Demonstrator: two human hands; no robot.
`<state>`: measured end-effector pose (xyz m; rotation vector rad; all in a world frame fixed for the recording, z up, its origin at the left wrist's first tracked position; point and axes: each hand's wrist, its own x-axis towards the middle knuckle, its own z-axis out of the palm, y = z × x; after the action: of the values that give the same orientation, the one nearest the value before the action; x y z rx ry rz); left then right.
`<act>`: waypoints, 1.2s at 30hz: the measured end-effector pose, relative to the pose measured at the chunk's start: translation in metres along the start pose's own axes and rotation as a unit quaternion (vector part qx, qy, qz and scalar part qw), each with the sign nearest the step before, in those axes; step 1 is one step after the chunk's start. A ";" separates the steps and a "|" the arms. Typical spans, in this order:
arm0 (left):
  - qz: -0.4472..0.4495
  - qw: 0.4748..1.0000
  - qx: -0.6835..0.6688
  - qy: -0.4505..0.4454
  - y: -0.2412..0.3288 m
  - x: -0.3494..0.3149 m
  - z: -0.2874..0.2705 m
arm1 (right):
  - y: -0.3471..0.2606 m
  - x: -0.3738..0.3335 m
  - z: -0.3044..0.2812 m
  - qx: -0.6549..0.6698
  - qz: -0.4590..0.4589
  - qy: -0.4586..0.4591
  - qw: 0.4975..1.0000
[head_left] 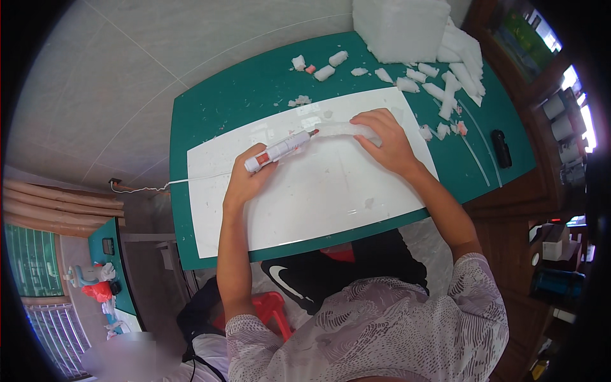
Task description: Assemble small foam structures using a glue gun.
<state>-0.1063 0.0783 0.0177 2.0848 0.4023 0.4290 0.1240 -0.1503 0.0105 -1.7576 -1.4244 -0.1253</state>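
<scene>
Head view: left hand point(245, 181) clenches a white, red-tipped tube-shaped tool point(280, 149), its tip touching a long white foam strip point(344, 129) pinned flat under the right hand point(382, 137), fingers spread along it. Both rest on a white rectangular board point(305, 204) atop the green counter point(210, 108). White foam scraps point(439, 86) litter the far edge beside a large white foam block point(401, 28); a black oblong device point(501, 148) lies well to the right.
</scene>
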 end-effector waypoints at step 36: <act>-0.030 0.960 -0.278 0.010 -0.015 -0.003 -0.019 | -0.005 0.001 0.001 -0.006 -0.006 -0.030 1.000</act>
<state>-0.1192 0.0990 0.0138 1.5180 0.3114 0.4650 0.1198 -0.1490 0.0125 -1.7764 -1.4810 -0.0886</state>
